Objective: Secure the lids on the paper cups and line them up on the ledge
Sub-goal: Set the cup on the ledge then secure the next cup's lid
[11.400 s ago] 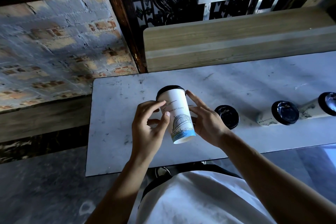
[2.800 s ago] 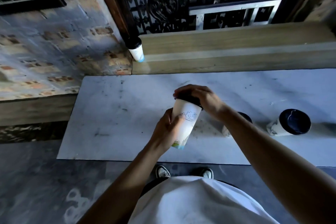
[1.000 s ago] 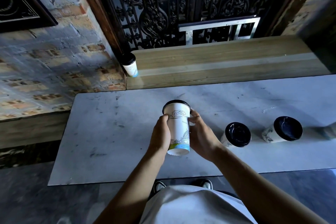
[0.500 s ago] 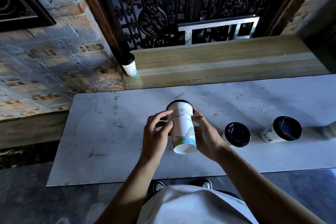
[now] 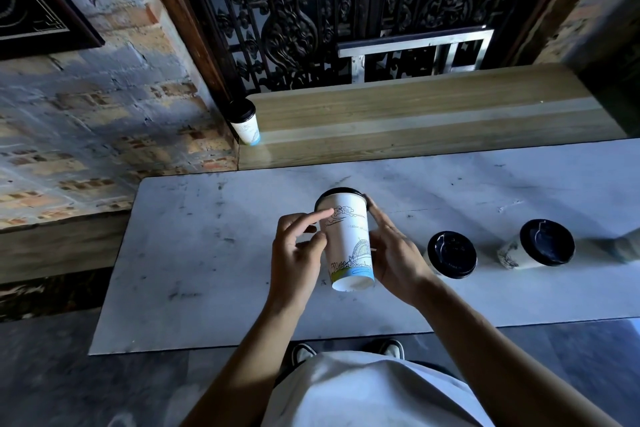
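A white paper cup point(image 5: 348, 239) with a line drawing and a black lid is lifted above the marble table point(image 5: 207, 253), tilted with its base toward me. My right hand point(image 5: 394, 253) grips its right side. My left hand point(image 5: 298, 250) touches the left side with its fingertips, fingers spread. Two more lidded cups stand on the table to the right, the nearer one point(image 5: 450, 255) beside my right wrist, the other point(image 5: 540, 244) further right. One lidded cup point(image 5: 246, 123) stands at the left end of the wooden ledge point(image 5: 433, 114).
A brick wall point(image 5: 86, 114) rises left of the ledge, and an ornate black metal grille point(image 5: 346, 3) stands behind it. The table's near edge runs just in front of my shoes. Something pale at the far right table edge point(image 5: 628, 248) is cut off.
Over the last second the held cup tilted further, base toward me. My left hand loosened from a full grip to fingertip contact. Earlier, my right hand pressed the lid on.
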Motion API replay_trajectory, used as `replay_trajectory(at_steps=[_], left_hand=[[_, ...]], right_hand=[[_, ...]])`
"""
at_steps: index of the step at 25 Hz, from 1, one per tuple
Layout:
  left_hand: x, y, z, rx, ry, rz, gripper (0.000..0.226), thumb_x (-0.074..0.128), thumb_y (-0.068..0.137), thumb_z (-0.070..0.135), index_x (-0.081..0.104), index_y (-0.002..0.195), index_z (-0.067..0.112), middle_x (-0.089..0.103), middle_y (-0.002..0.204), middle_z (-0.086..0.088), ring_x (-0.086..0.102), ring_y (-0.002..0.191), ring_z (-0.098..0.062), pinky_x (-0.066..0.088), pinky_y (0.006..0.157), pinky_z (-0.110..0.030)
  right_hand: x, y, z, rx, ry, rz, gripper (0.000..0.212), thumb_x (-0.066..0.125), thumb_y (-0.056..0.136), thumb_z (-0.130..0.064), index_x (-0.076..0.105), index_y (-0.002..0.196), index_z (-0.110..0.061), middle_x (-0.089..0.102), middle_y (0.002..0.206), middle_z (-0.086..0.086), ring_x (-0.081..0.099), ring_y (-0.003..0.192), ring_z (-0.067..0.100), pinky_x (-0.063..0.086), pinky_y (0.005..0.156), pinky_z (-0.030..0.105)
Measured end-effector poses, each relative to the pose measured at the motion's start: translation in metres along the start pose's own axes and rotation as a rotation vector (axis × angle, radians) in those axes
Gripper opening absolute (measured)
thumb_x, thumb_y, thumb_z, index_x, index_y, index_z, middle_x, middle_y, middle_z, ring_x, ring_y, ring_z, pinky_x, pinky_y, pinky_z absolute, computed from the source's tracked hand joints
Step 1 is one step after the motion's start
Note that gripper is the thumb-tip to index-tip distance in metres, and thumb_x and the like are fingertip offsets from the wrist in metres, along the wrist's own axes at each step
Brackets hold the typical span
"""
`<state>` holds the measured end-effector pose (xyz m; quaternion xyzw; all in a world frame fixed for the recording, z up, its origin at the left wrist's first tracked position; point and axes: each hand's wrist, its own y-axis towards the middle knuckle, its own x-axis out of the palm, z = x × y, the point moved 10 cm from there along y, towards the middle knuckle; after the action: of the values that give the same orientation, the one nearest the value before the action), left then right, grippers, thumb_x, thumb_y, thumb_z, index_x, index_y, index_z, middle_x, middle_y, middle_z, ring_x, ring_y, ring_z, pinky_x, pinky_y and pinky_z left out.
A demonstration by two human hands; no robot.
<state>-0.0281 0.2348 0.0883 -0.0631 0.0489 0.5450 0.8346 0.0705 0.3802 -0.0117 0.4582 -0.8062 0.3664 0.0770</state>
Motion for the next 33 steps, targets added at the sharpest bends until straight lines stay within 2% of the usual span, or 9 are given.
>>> replay_trajectory(at_steps=[3,6,11,16,19,23,26,30,33], left_hand=[[-0.001,0.001,0.007,0.106,0.042,-0.027,0.065,0.056,0.077,-0.005,0.077,0.092,0.054,0.06,0.109,-0.003,0.061,0.097,0.001,0.049,0.073,-0.018],[-0.002,0.003,0.002,0.131,0.062,-0.053,0.077,0.055,0.078,-0.021,0.078,0.092,0.051,0.06,0.108,-0.003,0.062,0.101,-0.002,0.053,0.074,-0.023],[-0.003,0.001,-0.004,0.134,0.016,-0.057,0.067,0.057,0.08,-0.022,0.081,0.093,0.04,0.065,0.102,-0.004,0.066,0.094,-0.014,0.059,0.075,-0.029],[-0.007,0.001,-0.019,-0.027,-0.08,0.016,0.017,0.063,0.085,0.026,0.078,0.089,0.031,0.073,0.103,0.001,0.07,0.096,-0.024,0.06,0.078,-0.04],[-0.008,0.001,-0.027,-0.094,-0.063,0.025,0.032,0.066,0.078,0.048,0.072,0.092,0.02,0.075,0.097,0.0,0.07,0.093,-0.017,0.062,0.079,-0.044],[-0.005,0.002,-0.023,-0.053,-0.145,-0.004,0.029,0.074,0.078,0.041,0.07,0.093,0.016,0.073,0.093,-0.004,0.066,0.091,-0.018,0.059,0.069,-0.029],[-0.008,0.003,-0.018,-0.022,-0.149,-0.007,0.015,0.072,0.085,0.02,0.07,0.099,0.02,0.072,0.097,-0.005,0.067,0.091,-0.014,0.059,0.067,-0.028],[-0.012,0.004,-0.009,0.11,0.022,-0.031,0.045,0.069,0.084,-0.009,0.074,0.11,0.028,0.067,0.105,-0.009,0.07,0.093,-0.014,0.062,0.078,-0.048],[-0.008,0.001,-0.003,0.229,0.099,-0.101,0.062,0.068,0.081,-0.016,0.075,0.115,0.036,0.063,0.111,-0.006,0.07,0.096,-0.02,0.06,0.086,-0.038]], right_hand=[[-0.001,-0.001,-0.002,-0.014,-0.022,0.023,0.048,0.034,0.108,-0.02,0.043,0.151,-0.039,0.058,0.118,0.034,0.066,0.095,0.037,0.059,0.085,0.043],[-0.001,0.004,0.004,0.023,-0.057,-0.008,0.056,0.054,0.094,-0.032,0.05,0.15,-0.03,0.046,0.147,0.035,0.052,0.132,0.054,0.039,0.113,0.066],[-0.002,0.004,0.002,-0.001,-0.052,-0.039,0.06,0.06,0.089,-0.031,0.05,0.149,-0.027,0.039,0.152,0.036,0.048,0.135,0.054,0.033,0.115,0.066],[0.002,0.002,0.003,0.028,-0.035,-0.093,0.053,0.049,0.101,-0.039,0.041,0.154,-0.04,0.048,0.139,0.046,0.048,0.13,0.062,0.037,0.111,0.067],[0.001,0.002,0.001,0.0,0.003,-0.093,0.05,0.043,0.106,-0.027,0.042,0.152,-0.046,0.037,0.137,0.054,0.051,0.127,0.062,0.032,0.115,0.069],[0.01,-0.002,-0.006,-0.026,0.013,-0.119,0.07,0.044,0.089,-0.01,0.047,0.149,-0.044,0.053,0.122,0.043,0.052,0.11,0.043,0.04,0.11,0.059],[0.011,-0.005,-0.008,-0.003,0.032,-0.118,0.062,0.048,0.089,-0.015,0.05,0.147,-0.038,0.057,0.127,0.037,0.056,0.11,0.04,0.045,0.102,0.054],[0.006,-0.004,-0.003,0.053,0.007,-0.116,0.064,0.059,0.088,-0.03,0.048,0.151,-0.028,0.046,0.145,0.039,0.059,0.11,0.035,0.048,0.098,0.05],[0.01,-0.003,-0.003,0.02,-0.012,-0.177,0.055,0.056,0.096,-0.031,0.047,0.151,-0.031,0.045,0.151,0.032,0.055,0.122,0.039,0.041,0.111,0.062]])
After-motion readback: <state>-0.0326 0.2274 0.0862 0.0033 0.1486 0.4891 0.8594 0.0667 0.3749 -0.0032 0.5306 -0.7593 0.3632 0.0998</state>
